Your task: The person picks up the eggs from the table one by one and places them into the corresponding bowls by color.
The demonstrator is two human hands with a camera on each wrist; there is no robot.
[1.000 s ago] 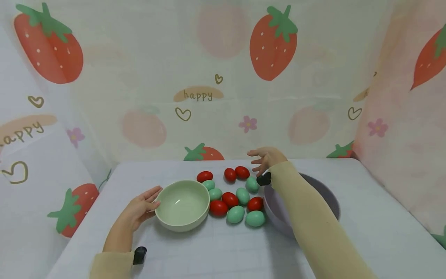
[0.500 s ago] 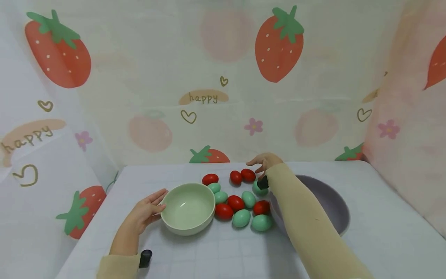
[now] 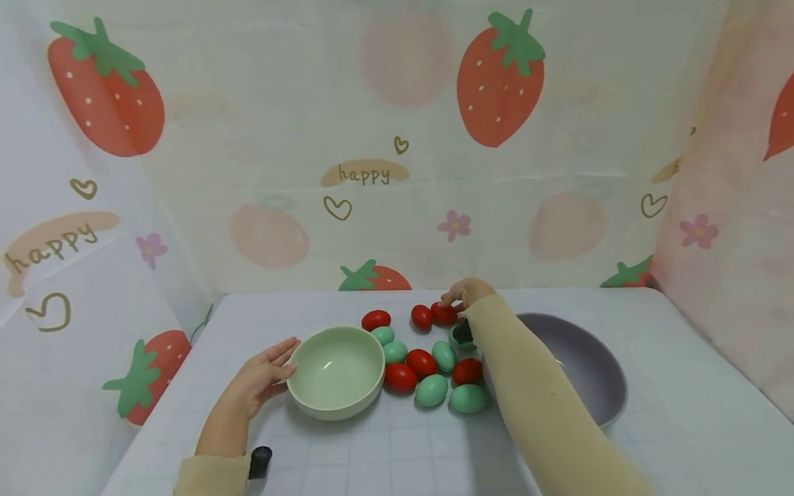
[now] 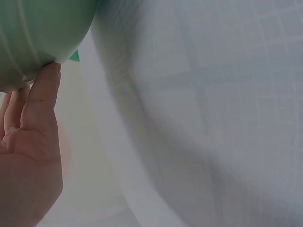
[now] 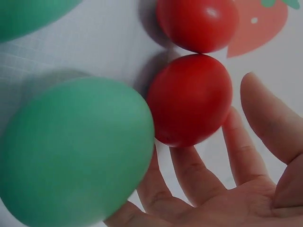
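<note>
My left hand (image 3: pixel 260 375) rests against the left side of a pale green bowl (image 3: pixel 335 372), thumb by the rim and fingers extended. In the left wrist view, straight fingers (image 4: pixel 40 99) touch the outside of the bowl (image 4: pixel 42 33). At the back, my right hand (image 3: pixel 473 292) reaches to a red egg (image 3: pixel 444 315). In the right wrist view, its spread fingers are around the near side of that red egg (image 5: pixel 191 101), thumb apart from it. A green egg (image 5: pixel 78 151) lies beside those fingers, and another red egg (image 5: pixel 199 21) touches the first.
Several red and green eggs (image 3: pixel 431 390) lie grouped between the bowls on the white table (image 3: pixel 372 455). A larger grey-purple bowl (image 3: pixel 583 365) stands at the right, partly hidden by the right sleeve. A strawberry-print backdrop (image 3: pixel 397 234) closes off the back and sides.
My right hand has come down onto the back right red egg. The left hand stays by the green bowl. The head view has shifted slightly.
</note>
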